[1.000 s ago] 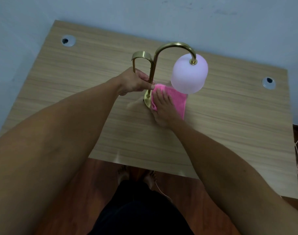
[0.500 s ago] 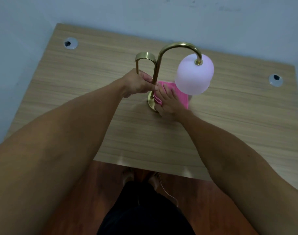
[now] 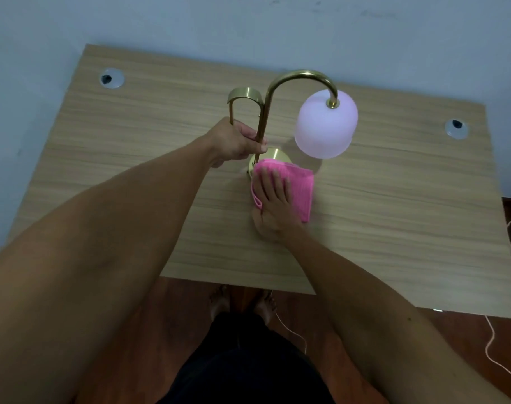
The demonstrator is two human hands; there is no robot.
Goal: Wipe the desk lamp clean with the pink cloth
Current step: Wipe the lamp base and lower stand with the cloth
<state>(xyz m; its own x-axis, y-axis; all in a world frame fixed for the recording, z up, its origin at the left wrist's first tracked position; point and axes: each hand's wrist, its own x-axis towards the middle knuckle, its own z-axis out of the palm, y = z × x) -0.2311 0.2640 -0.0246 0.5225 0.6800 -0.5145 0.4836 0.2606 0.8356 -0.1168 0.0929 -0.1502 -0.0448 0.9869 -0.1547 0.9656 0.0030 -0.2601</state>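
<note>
I see the lamp (image 3: pixel 280 118) standing near the middle of the desk (image 3: pixel 394 214). It has a thin gold pole (image 3: pixel 261 123), a round gold foot (image 3: pixel 270 158) and a pale pink shade (image 3: pixel 325 126) hanging off a curved arm to the right.

My left hand (image 3: pixel 238 142) is wrapped around the pole, low down, just above the foot. It is closed tight on it. My right hand (image 3: pixel 273 204) lies flat and spread out on top of the pink cloth (image 3: pixel 295 186). It presses the cloth down. It does not pinch it. The far edge of the cloth covers the near part of the foot, and the rest lies on the desk.

Here is what I think could go wrong. The lamp is tall and the shade hangs out to one side, so it looks top heavy. If I push the cloth hard against the foot, the lamp could slide or tip. If my left hand lets go, it could fall over. The shade looks like it could break. The cloth could also bunch up under my flat hand and miss spots. I only see the foot being rubbed, so I guess the pole and shade need wiping too.
</note>
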